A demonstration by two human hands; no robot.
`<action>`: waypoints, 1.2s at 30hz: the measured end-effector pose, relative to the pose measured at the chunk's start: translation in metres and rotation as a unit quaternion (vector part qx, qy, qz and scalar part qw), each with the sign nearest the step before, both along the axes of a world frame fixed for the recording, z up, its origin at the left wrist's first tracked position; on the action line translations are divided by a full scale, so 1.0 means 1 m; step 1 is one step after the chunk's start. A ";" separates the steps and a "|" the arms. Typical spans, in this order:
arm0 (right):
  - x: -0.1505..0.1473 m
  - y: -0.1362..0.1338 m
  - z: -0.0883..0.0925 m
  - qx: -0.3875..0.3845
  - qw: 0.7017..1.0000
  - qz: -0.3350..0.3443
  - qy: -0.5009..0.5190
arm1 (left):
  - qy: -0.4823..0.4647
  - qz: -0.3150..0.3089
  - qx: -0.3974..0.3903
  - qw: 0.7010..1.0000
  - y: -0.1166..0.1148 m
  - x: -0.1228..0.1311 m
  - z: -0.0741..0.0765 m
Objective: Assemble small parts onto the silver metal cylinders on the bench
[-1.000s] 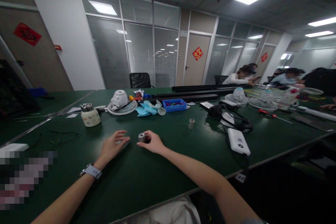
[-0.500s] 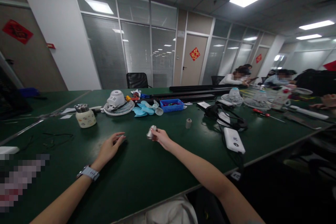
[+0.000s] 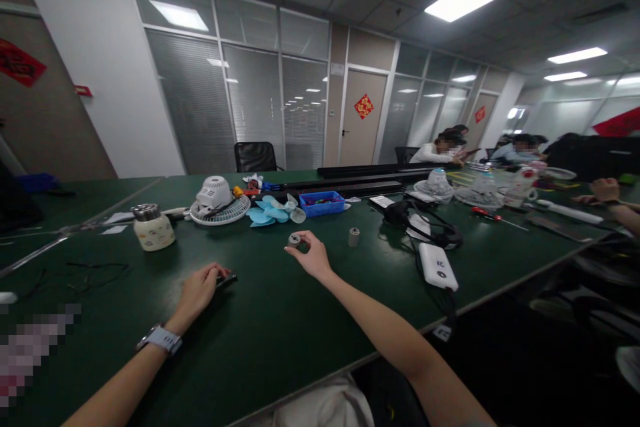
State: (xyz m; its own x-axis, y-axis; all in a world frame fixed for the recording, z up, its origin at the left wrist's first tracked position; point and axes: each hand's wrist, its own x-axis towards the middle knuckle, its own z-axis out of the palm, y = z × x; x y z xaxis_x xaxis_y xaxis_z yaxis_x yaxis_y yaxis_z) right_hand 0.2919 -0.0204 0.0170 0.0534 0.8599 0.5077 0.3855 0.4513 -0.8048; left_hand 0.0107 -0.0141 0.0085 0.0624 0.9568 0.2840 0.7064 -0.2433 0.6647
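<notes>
My right hand (image 3: 314,255) has its thumb and fingers curved around a small silver motor (image 3: 294,240), whose round end faces up. A second small motor of the same look (image 3: 354,236) stands upright on the green table, a little to the right of that hand. Lower left, my left hand (image 3: 199,288) is closed over a small dark, bar-like piece (image 3: 227,279) close to the tabletop; part of it is hidden under the fingers. A light blue fan blade (image 3: 270,211) and a blue tray (image 3: 323,205) of small parts lie beyond my right hand.
A white fan body with its grille (image 3: 217,203) and a cream flask (image 3: 153,230) stand at left. To the right are a white power bank (image 3: 438,265), black straps (image 3: 425,220) and a red screwdriver (image 3: 487,214). Other people sit along the table's far right.
My right hand has brought its motor upright, with the fingers now around its side. My left hand has lowered and curled over the dark piece. The view has shifted slightly right.
</notes>
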 end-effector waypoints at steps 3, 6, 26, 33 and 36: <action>0.015 0.017 0.003 0.000 0.993 -0.102 -0.066 | 0.012 -0.002 0.006 1.000 0.002 -0.003 -0.004; 0.028 0.046 -0.001 -0.094 0.976 -0.189 -0.041 | 0.039 0.002 0.001 0.999 0.003 -0.004 -0.006; 0.064 0.101 -0.024 -0.101 0.892 -0.440 0.024 | 0.048 -0.008 -0.021 0.999 0.004 0.002 -0.010; -0.011 0.058 -0.016 -0.021 0.965 -0.189 -0.180 | 0.051 0.023 -0.016 0.998 0.000 0.004 -0.006; -0.053 0.040 -0.018 -0.053 0.969 0.031 -0.238 | 0.051 0.036 -0.018 0.998 0.000 0.004 -0.006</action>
State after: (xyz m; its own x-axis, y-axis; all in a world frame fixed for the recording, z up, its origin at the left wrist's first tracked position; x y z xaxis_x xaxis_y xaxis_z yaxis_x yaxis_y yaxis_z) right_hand 0.2386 0.0193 -0.0013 -0.2188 0.9025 0.3709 0.6991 0.4102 -0.5857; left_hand 0.0149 -0.0144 0.0028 0.0194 0.9694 0.2448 0.7863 -0.1660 0.5951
